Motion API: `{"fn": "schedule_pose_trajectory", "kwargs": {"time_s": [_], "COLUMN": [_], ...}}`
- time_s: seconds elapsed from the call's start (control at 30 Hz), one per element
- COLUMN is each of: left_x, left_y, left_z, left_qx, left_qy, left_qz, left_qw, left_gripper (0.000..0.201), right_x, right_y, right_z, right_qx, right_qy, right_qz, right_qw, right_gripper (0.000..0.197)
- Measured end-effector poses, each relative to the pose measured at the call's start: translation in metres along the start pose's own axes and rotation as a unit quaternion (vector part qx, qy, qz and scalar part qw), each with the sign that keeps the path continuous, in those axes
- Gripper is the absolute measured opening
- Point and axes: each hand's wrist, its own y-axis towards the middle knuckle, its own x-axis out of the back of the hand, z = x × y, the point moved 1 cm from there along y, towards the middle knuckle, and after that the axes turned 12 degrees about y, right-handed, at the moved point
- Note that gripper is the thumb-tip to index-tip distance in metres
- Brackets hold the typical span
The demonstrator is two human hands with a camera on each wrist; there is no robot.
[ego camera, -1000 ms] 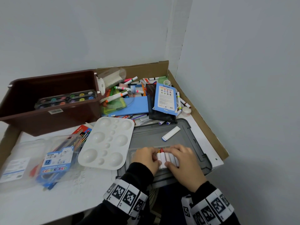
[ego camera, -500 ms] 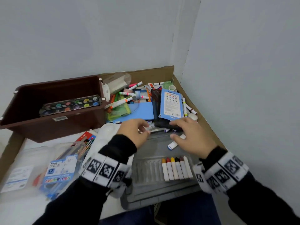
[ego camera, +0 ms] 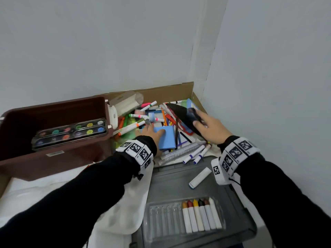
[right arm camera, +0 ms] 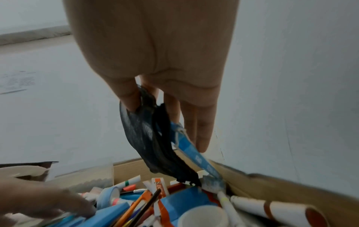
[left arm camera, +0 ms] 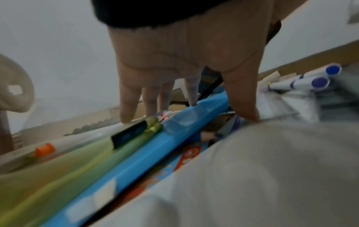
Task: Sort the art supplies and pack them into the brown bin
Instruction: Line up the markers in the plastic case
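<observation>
The brown bin [ego camera: 53,106] stands at the left with a watercolour set [ego camera: 71,133] inside. Behind the grey lid lies a pile of markers, pencils and boxes. My left hand [ego camera: 152,133] [left arm camera: 184,110] rests with straight, spread fingers on a flat blue case [ego camera: 167,138] [left arm camera: 155,147] in that pile. My right hand [ego camera: 198,120] [right arm camera: 161,116] pinches a black pouch [ego camera: 180,113] [right arm camera: 147,138] together with a blue card [right arm camera: 192,152] and tilts them up off the pile.
A grey lid [ego camera: 179,179] in front carries a clear tray of crayons [ego camera: 198,215] and a white stick [ego camera: 200,177]. A ruler [ego camera: 179,153] and purple-capped markers [ego camera: 197,154] lie at its far edge. A white paint palette [ego camera: 136,203] sits under my left arm. Cardboard walls [ego camera: 161,92] close the corner.
Both hands left the crayon tray and reached back into the pile. The right hand took the black pouch with the blue card and tipped it up; the left landed on the blue case.
</observation>
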Motion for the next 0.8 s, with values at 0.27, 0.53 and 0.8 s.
{"fn": "schedule_pose_trajectory", "kwargs": {"time_s": [0.27, 0.53, 0.8], "left_x": [0.013, 0.024, 0.028], "left_y": [-0.001, -0.006, -0.005], "left_z": [0.021, 0.051, 0.064], "left_qx": [-0.029, 0.085, 0.13], "left_qy": [-0.137, -0.304, -0.4], "left_qz": [-0.151, -0.284, -0.327], "left_qw": [0.979, 0.906, 0.846], "left_gripper": [0.041, 0.028, 0.03], "right_x": [0.014, 0.018, 0.008], "right_y": [0.007, 0.012, 0.009], "right_z": [-0.001, -0.001, -0.001], "right_qx": [0.003, 0.015, 0.012], "right_qy": [0.025, 0.046, 0.044], "right_qz": [-0.037, -0.055, -0.036], "right_qw": [0.999, 0.997, 0.998], "right_gripper": [0.04, 0.039, 0.038]}}
